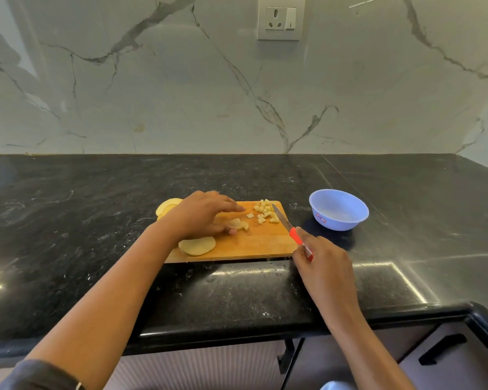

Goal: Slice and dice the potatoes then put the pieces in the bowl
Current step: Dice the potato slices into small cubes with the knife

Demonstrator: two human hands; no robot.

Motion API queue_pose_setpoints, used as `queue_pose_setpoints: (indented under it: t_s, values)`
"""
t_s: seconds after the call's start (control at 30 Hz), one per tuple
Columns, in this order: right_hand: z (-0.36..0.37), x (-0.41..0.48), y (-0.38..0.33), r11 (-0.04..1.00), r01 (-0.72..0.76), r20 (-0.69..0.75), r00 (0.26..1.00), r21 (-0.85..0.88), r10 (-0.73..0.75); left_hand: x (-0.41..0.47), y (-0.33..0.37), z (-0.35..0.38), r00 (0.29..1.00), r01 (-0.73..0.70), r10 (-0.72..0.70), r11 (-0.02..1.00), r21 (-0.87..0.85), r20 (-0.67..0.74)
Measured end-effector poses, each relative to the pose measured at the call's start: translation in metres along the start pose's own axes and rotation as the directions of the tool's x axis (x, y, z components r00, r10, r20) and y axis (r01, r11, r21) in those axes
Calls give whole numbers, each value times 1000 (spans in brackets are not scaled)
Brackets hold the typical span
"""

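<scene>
Pinning a part-cut potato slice [240, 225] on the chopping board [259, 244], the left grip [200, 215] is spread nearly flat, thumb touching the piece. The knife [283, 220] is held by its red handle in the closed right grip [321, 266], blade beside the diced pieces [265, 213]. The blue bowl [350, 219] is set just right of the board on the bench [96, 192]. Potato is judged firm, light and slippery, best pressed from above.
</scene>
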State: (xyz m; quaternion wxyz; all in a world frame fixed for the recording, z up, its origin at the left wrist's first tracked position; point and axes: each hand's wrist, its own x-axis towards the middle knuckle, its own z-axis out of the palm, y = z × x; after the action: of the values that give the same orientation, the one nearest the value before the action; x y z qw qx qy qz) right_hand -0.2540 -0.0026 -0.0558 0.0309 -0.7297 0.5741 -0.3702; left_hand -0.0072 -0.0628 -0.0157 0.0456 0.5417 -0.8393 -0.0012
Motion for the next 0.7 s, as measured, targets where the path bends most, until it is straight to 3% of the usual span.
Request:
queue_pose_setpoints:
  t_s: [0.1, 0.53, 0.7]
  values:
    - [-1, -1, -1, 1000, -3, 5, 1000, 8, 3, 0, -2, -2, 999, 41, -38, 989, -140, 27]
    - [-2, 2, -2, 1000, -8, 21, 1000, 23, 7, 8, 5, 6, 996, 67, -74, 989, -132, -49]
    - [-4, 1, -1, 1000, -10, 25, 1000, 17, 9, 8, 5, 2, 999, 26, -22, 989, -143, 28]
